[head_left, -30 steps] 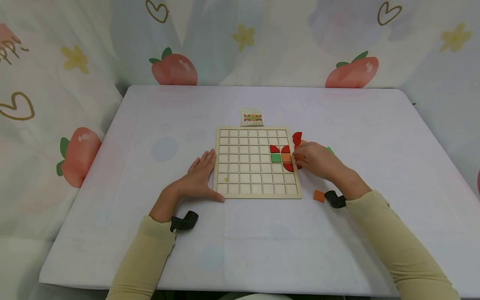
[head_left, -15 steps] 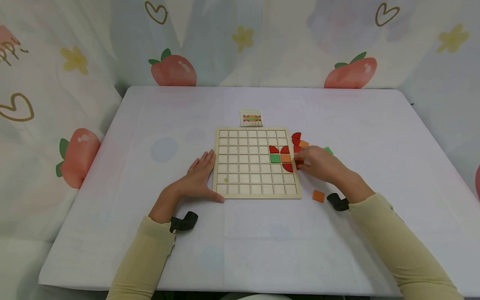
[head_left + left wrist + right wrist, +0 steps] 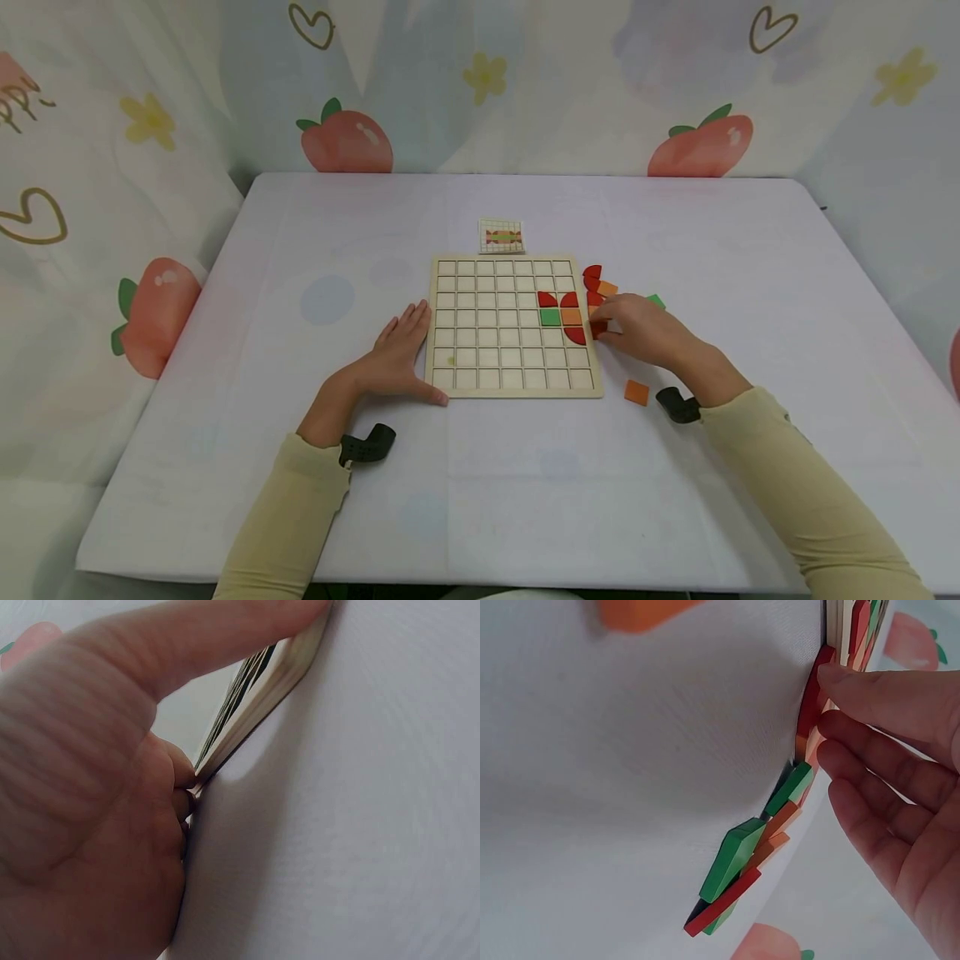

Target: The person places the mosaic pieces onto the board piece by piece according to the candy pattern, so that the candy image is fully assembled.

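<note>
A wooden grid board [image 3: 517, 394] lies flat in the middle of the table. On its right side sit a green square tile [image 3: 550, 317], an orange square tile [image 3: 572, 317] and three red quarter-circle tiles [image 3: 575, 335]. My left hand [image 3: 393, 358] rests spread along the board's left edge, its thumb at the near corner. Just outside the right edge, my right hand [image 3: 637, 327] pinches a loose red quarter-circle tile [image 3: 811, 697] between thumb and fingertips; the fingers partly hide nearby tiles in the head view.
Loose red tiles [image 3: 592, 272], an orange tile [image 3: 607, 288] and a green tile [image 3: 656, 301] lie right of the board. Another orange tile [image 3: 636, 392] sits nearer, by the right wrist. A small pattern card [image 3: 501, 237] lies behind the board.
My right hand has drawn back slightly to the right from the board's edge, uncovering an orange tile and more of the loose red ones. The left hand has stayed in place.
</note>
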### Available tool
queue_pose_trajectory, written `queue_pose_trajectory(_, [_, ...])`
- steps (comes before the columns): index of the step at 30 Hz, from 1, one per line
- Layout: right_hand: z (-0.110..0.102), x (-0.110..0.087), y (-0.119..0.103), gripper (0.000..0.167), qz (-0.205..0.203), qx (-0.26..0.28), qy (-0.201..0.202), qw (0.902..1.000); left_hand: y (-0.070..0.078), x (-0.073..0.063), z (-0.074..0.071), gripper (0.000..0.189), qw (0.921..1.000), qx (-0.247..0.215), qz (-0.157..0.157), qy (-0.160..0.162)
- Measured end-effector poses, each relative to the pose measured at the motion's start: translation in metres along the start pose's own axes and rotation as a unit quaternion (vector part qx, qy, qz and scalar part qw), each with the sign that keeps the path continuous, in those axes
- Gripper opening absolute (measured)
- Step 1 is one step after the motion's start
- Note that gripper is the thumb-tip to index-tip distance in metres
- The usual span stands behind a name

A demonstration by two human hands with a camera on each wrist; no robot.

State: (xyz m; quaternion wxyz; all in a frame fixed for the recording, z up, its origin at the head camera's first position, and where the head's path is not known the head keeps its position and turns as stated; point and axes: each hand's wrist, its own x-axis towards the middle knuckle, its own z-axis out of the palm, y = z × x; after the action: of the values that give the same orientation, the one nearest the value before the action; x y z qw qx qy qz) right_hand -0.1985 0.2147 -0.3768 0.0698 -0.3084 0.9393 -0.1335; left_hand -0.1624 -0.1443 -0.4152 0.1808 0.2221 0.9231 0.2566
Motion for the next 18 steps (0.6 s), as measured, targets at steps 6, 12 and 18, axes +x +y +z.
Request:
queue_pose_trajectory(6, [0.0001, 0.0004, -0.0022, 0.022, 0.003, 0.002, -0.005, 1.0000, 0.0007, -0.0006, -0.0006, 0.129, 1.0000, 0.001, 0.002, -0.001])
queue_pose_trajectory(12, [0.0016, -0.0002, -0.0036, 0.022, 0.009, 0.003, -0.002, 1.0000, 0.0016, -0.0010, -0.0018, 0.129, 1.0000, 0.002, 0.007, -0.001])
queue_pose_trajectory(18, [0.0040, -0.0004, -0.0024, 0.022, 0.005, 0.004, 0.002, 1.0000, 0.0004, -0.0004, -0.0005, 0.130, 1.0000, 0.004, 0.002, -0.001])
